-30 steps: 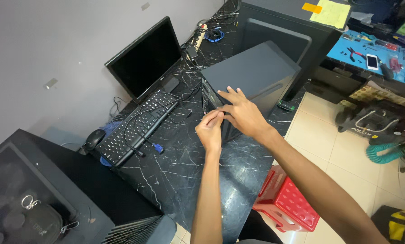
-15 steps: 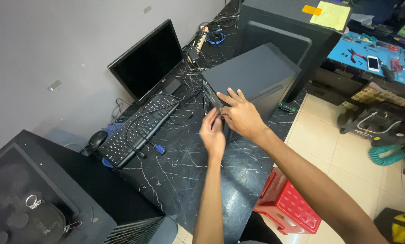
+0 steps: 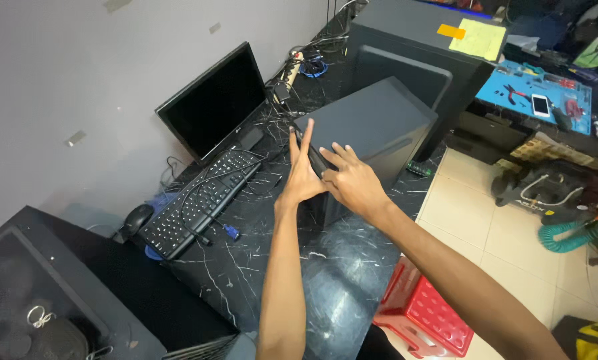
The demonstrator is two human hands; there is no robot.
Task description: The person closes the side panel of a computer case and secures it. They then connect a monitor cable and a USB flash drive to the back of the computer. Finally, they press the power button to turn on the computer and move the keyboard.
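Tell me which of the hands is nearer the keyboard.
Left. The left hand presses flat on the computer case's front, on the side facing the keyboard; the right hand rests on the case, farther away.

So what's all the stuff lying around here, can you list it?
computer case: one, dark grey, lying on the counter under both hands
monitor: one, black, against the wall
keyboard: one, black, before the monitor
mouse: one, black, left of the keyboard
counter: one, black marble
large tower: one, black, behind, yellow notes on top
stool: one, red, on the floor
repair mat: one, blue, with tools and a phone
left hand: flat against the case's end
right hand: fingers spread on the case
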